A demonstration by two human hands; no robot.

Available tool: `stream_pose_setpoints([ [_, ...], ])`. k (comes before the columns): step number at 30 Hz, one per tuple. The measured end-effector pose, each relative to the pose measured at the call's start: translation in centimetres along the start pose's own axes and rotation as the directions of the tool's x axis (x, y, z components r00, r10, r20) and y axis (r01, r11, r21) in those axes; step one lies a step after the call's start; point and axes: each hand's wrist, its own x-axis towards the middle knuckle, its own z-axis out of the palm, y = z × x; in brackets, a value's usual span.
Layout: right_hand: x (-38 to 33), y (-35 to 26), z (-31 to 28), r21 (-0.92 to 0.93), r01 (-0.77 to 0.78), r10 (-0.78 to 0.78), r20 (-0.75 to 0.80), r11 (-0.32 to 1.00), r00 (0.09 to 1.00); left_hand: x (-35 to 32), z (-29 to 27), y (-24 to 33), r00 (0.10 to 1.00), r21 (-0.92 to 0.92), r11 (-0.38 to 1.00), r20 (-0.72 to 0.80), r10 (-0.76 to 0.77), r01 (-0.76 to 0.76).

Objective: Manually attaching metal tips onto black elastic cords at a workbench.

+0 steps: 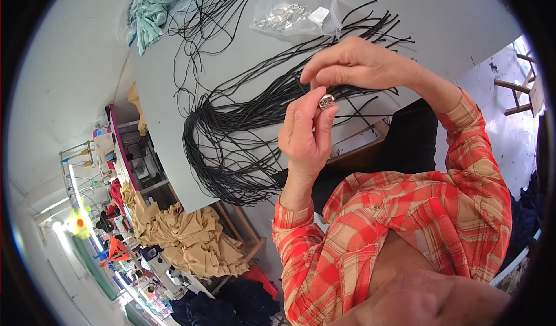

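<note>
Between the thumb and fingers of my left hand (307, 128) is a small silver metal cord stopper (326, 101), its face with two holes turned up. Just above it, my right hand (362, 65) is closed, with thumb and fingertips together near the left fingertips. What the right fingers pinch, if anything, is hidden; a thin dark line shows beside them. Beneath both hands a thick bundle of black cords (243, 114) lies across the grey table (437, 22), bent round at its left end, with loose cord ends fanning out to the right.
A clear plastic bag (298, 16) of silver metal pieces lies at the table's far side. More black cords (214, 7) and green cloth (156, 7) are at the far left. Tan fabric (182, 239) is heaped beside the table. A wooden stool (524, 91) stands at right.
</note>
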Motion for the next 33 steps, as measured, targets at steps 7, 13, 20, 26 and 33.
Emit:
stream_pose_setpoints([
  [7,1.1,0.1,1.7,0.370,-0.119,0.104,0.060,0.922,0.993,-0.6,-0.1,-0.1,0.999,-0.048,0.999,-0.029,0.016,-0.017],
  [13,1.2,0.1,2.7,0.549,-0.039,0.082,-0.054,0.835,0.995,-1.4,0.0,-0.6,0.994,-0.147,0.984,-0.043,-0.104,0.097],
  [20,0.6,0.7,3.3,0.454,-0.127,0.179,-0.073,0.882,0.981,-2.2,0.8,-1.1,0.913,-0.418,0.857,-0.133,-0.386,0.301],
  [26,-0.4,0.7,5.4,0.231,-0.013,0.022,-0.037,0.973,0.999,-1.5,0.8,-1.5,0.859,-0.609,0.747,-0.202,-0.470,0.266],
  [33,-0.6,-0.1,5.7,-0.026,-0.202,0.202,-0.034,0.979,0.979,-1.4,0.9,-1.7,0.809,-0.735,0.639,-0.224,-0.544,0.227],
])
